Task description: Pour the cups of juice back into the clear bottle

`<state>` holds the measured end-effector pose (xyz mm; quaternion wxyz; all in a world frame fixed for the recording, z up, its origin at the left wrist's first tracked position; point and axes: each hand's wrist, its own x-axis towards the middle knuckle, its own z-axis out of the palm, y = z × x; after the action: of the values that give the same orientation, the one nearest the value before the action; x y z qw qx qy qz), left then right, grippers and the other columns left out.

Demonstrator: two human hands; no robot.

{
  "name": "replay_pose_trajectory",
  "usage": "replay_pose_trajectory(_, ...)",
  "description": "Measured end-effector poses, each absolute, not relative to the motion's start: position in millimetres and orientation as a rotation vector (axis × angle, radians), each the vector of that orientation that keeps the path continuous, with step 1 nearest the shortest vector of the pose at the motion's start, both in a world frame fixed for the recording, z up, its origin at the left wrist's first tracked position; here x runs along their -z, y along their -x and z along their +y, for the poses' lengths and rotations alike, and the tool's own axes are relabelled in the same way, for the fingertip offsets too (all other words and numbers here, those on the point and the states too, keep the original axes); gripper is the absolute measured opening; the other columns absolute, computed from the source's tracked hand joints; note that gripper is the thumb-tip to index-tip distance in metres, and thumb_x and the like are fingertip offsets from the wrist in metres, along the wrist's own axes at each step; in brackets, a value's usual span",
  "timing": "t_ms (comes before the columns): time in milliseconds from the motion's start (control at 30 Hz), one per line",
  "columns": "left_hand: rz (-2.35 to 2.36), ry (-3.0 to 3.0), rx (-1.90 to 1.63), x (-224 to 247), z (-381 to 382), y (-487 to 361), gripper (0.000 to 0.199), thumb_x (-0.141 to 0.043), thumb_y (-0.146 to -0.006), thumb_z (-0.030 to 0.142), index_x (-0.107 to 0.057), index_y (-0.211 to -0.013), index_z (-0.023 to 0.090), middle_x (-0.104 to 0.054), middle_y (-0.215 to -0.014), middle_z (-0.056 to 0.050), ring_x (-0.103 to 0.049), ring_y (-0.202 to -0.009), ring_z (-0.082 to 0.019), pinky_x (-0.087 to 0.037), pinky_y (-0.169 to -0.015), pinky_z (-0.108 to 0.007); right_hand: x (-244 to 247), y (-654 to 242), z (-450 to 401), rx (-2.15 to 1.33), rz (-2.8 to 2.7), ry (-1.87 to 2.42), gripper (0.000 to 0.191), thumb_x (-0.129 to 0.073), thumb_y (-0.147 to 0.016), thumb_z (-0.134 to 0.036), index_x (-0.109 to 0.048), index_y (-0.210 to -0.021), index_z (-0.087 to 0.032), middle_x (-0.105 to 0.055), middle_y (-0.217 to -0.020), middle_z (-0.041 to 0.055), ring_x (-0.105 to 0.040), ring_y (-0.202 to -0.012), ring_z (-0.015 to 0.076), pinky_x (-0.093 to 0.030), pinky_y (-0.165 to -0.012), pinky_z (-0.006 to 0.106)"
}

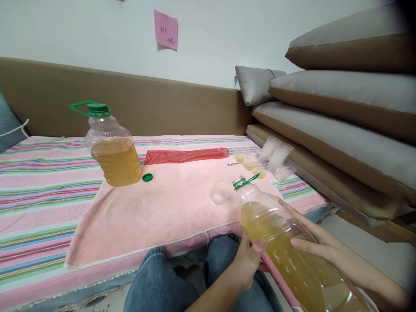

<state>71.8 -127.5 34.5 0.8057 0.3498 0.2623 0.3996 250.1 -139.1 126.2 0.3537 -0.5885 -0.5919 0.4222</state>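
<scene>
A large clear plastic bottle of yellow liquid lies tilted across my lap, its uncapped mouth pointing up and left over the bed. My left hand grips it from below, near the shoulder. Along its far side, my right hand is closed against the wall with the thumb on top. Just left of the bottle's mouth stands a clear plastic cup, with no yellow liquid visible in it. Behind the mouth are several small cups with yellow liquid. A green cap lies on the pink towel.
A second bottle, capped in green and partly full, stands at left. A folded red plastic bag lies along the towel's far edge. Stacked clear cups lean at right, beside piled grey-brown cushions. A brown headboard runs behind.
</scene>
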Motion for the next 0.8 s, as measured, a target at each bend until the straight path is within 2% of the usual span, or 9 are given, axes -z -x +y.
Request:
replay_pose_trajectory(167,0.548,-0.719,-0.852,-36,-127,-76,0.111,-0.064,-0.052,0.089,-0.045,-0.137,0.02,-0.064,-0.126,-0.018,-0.067,-0.104,-0.037,-0.058,-0.073,-0.043,-132,-249,-136,-1.037,-1.536,1.563,0.074,-0.077,-0.071,-0.053,-0.054,-0.14,-0.039,-0.046,-0.152,0.001,-0.036,-0.142,0.036,-0.028,-0.115,0.057)
replay_pose_trajectory(400,0.528,-0.666,-0.885,-30,-126,-82,0.107,-0.063,-0.056,0.087,-0.043,-0.139,0.021,-0.063,-0.129,-0.017,-0.067,-0.104,-0.036,-0.058,-0.08,-0.046,-140,-246,-130,-1.078,-1.518,1.582,0.073,-0.078,-0.069,-0.053,-0.057,-0.137,-0.037,-0.046,-0.152,0.0016,-0.035,-0.143,0.0363,-0.027,-0.115,0.057)
replay_pose_trajectory(533,0.47,-0.63,-0.926,-27,-127,-84,0.098,-0.065,-0.062,0.082,-0.045,-0.138,0.023,-0.059,-0.135,-0.015,-0.063,-0.113,-0.036,-0.057,-0.086,-0.047,-144,-245,-128,-1.081,-1.53,1.599,0.073,-0.079,-0.067,-0.053,-0.059,-0.136,-0.037,-0.047,-0.151,0.0013,-0.037,-0.142,0.0381,-0.027,-0.115,0.058)
replay_pose_trajectory(633,0.453,-0.592,-0.961,-28,-126,-86,0.098,-0.068,-0.06,0.081,-0.048,-0.137,0.024,-0.059,-0.136,-0.015,-0.057,-0.123,-0.037,-0.053,-0.095,-0.048,-144,-245,-126,-1.067,-1.555,1.599,0.071,-0.079,-0.068,-0.054,-0.06,-0.134,-0.038,-0.048,-0.151,0.0006,-0.036,-0.142,0.0379,-0.026,-0.117,0.054)
replay_pose_trajectory(700,0.446,-0.574,-0.979,-28,-126,-86,0.1,-0.069,-0.058,0.082,-0.048,-0.137,0.024,-0.059,-0.135,-0.015,-0.054,-0.126,-0.038,-0.05,-0.099,-0.05,-144,-246,-125,-1.079,-1.573,1.608,0.073,-0.077,-0.069,-0.055,-0.057,-0.137,-0.039,-0.044,-0.153,-0.001,-0.033,-0.144,0.0361,-0.025,-0.118,0.051)
replay_pose_trajectory(800,0.439,-0.567,-0.989,-28,-126,-86,0.098,-0.067,-0.062,0.081,-0.047,-0.139,0.024,-0.059,-0.135,-0.015,-0.053,-0.128,-0.038,-0.047,-0.102,-0.052,-144,-248,-122,-1.14,-1.603,1.657,0.082,-0.074,-0.072,-0.057,-0.044,-0.147,-0.04,-0.032,-0.16,-0.0038,-0.025,-0.148,0.031,-0.023,-0.12,0.047)
